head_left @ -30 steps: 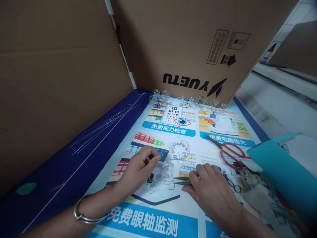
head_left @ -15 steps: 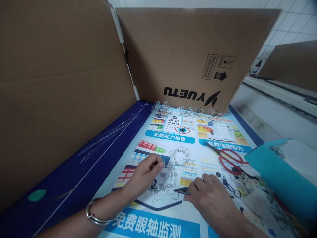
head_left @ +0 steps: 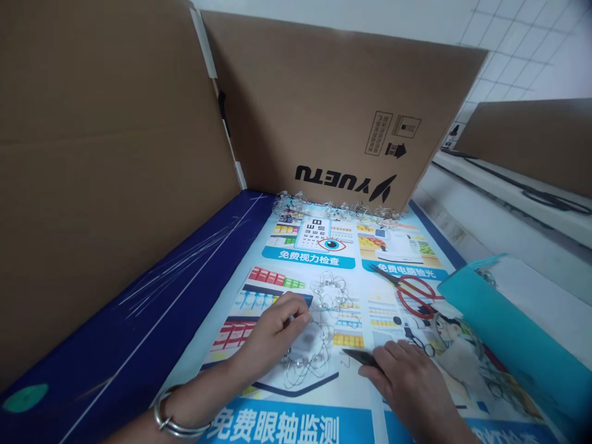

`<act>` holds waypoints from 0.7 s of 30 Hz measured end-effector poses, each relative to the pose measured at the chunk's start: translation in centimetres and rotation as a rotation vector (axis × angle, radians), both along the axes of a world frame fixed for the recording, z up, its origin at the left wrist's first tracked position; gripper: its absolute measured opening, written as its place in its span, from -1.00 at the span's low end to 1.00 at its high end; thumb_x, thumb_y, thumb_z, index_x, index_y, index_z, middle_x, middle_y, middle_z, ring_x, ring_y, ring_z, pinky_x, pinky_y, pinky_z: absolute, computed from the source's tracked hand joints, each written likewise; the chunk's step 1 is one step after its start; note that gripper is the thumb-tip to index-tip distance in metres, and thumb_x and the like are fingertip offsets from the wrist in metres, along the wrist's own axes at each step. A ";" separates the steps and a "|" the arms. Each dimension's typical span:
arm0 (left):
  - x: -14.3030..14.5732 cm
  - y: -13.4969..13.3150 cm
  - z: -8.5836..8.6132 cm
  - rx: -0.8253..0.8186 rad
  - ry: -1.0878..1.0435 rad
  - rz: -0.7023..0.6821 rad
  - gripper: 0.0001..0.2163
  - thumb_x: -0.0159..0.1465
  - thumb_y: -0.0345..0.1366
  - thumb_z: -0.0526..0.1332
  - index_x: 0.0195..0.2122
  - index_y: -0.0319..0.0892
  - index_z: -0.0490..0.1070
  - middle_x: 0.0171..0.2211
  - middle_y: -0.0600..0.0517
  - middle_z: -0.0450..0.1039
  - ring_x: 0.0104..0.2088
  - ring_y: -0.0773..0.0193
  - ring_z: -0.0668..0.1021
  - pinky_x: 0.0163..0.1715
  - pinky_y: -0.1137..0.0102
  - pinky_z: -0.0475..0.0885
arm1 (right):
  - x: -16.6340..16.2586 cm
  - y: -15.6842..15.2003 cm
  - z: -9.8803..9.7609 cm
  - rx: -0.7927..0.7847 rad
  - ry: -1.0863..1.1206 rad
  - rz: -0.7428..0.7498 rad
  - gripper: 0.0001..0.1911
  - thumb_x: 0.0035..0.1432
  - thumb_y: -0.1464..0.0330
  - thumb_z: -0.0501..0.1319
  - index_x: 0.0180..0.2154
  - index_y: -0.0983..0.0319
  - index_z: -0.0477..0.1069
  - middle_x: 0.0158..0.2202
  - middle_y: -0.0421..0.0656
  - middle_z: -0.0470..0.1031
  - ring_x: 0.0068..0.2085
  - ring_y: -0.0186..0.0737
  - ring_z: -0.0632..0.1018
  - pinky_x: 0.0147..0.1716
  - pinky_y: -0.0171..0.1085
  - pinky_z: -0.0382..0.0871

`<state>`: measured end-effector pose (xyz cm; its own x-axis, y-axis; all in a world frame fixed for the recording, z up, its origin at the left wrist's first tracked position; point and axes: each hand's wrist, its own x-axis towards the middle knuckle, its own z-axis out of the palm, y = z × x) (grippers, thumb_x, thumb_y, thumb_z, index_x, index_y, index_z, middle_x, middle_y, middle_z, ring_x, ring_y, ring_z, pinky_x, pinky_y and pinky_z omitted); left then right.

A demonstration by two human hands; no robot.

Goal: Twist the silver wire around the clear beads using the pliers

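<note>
My left hand (head_left: 284, 327) is closed, thumb and forefinger pinched together on a ring of thin wire loops with clear beads (head_left: 305, 370); its fingers cover the upper left of the ring. My right hand (head_left: 409, 382) is wrapped round a pair of dark-jawed pliers (head_left: 357, 356), whose tips point left, a short way from the ring and touching nothing. A small bent piece of wire (head_left: 346, 360) lies by the tips. Just beyond my left hand, a second beaded wire ring (head_left: 330, 291) lies flat on the printed sheet (head_left: 365, 385).
Red-handled scissors (head_left: 419, 296) lie right of the rings. A teal box (head_left: 504, 327) and a bundle of wire (head_left: 497, 370) are at the right. Cardboard panels (head_left: 342, 92) stand behind and to the left. More wire pieces (head_left: 340, 211) line the back; straight wires (head_left: 180, 262) lie left.
My right hand has drawn the pliers rightward, away from the ring. My left hand keeps its pinch on the ring. The camera view has turned slightly to the right.
</note>
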<state>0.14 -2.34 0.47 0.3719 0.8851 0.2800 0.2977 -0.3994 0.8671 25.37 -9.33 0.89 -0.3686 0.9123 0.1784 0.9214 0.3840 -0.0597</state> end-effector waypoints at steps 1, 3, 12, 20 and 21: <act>0.0 0.0 0.1 -0.003 -0.003 -0.005 -0.80 0.30 -0.32 0.01 -0.47 -0.18 0.27 -0.40 0.04 0.31 -0.34 0.27 0.38 -0.32 0.36 0.29 | -0.3 -0.1 0.1 -0.021 0.016 -0.020 -0.82 0.16 0.23 0.12 -0.42 0.18 0.32 -0.46 -0.19 0.37 -0.38 -0.20 0.37 -0.38 -0.26 0.09; 0.0 0.0 0.2 -0.021 -0.005 -0.013 -0.79 0.31 -0.32 0.00 -0.47 -0.18 0.27 -0.41 0.04 0.31 -0.35 0.28 0.38 -0.33 0.37 0.29 | -1.1 -0.3 0.5 -0.066 0.053 -0.063 -0.81 0.18 0.23 0.10 -0.42 0.17 0.32 -0.45 -0.19 0.38 -0.38 -0.21 0.38 -0.40 -0.28 0.10; 0.0 0.0 -0.1 -0.152 -0.088 0.041 -0.77 0.30 -0.24 -0.02 -0.45 -0.18 0.27 -0.48 0.11 0.26 -0.43 0.31 0.34 -0.41 0.46 0.22 | -2.1 0.8 -0.5 -0.087 0.316 -0.023 -0.70 0.21 0.17 0.02 -0.46 0.21 0.26 -0.49 -0.19 0.35 -0.42 -0.28 0.35 -0.47 -0.33 0.11; 0.1 0.2 -0.1 -0.163 -0.146 0.085 -0.75 0.31 -0.23 -0.05 -0.43 -0.19 0.30 -0.45 0.07 0.34 -0.41 0.30 0.38 -0.40 0.46 0.24 | 0.2 0.1 -0.7 -0.067 0.399 0.060 -0.71 0.25 0.23 -0.07 -0.44 0.21 0.25 -0.50 -0.21 0.32 -0.46 -0.32 0.35 -0.48 -0.34 0.15; 0.1 0.2 0.0 -0.165 -0.148 0.094 -0.75 0.31 -0.23 -0.06 -0.41 -0.19 0.31 -0.45 0.07 0.34 -0.42 0.30 0.38 -0.40 0.46 0.24 | 0.2 0.1 -0.7 -0.065 0.407 0.063 -0.72 0.25 0.24 -0.06 -0.44 0.21 0.25 -0.50 -0.21 0.32 -0.46 -0.33 0.35 -0.48 -0.34 0.16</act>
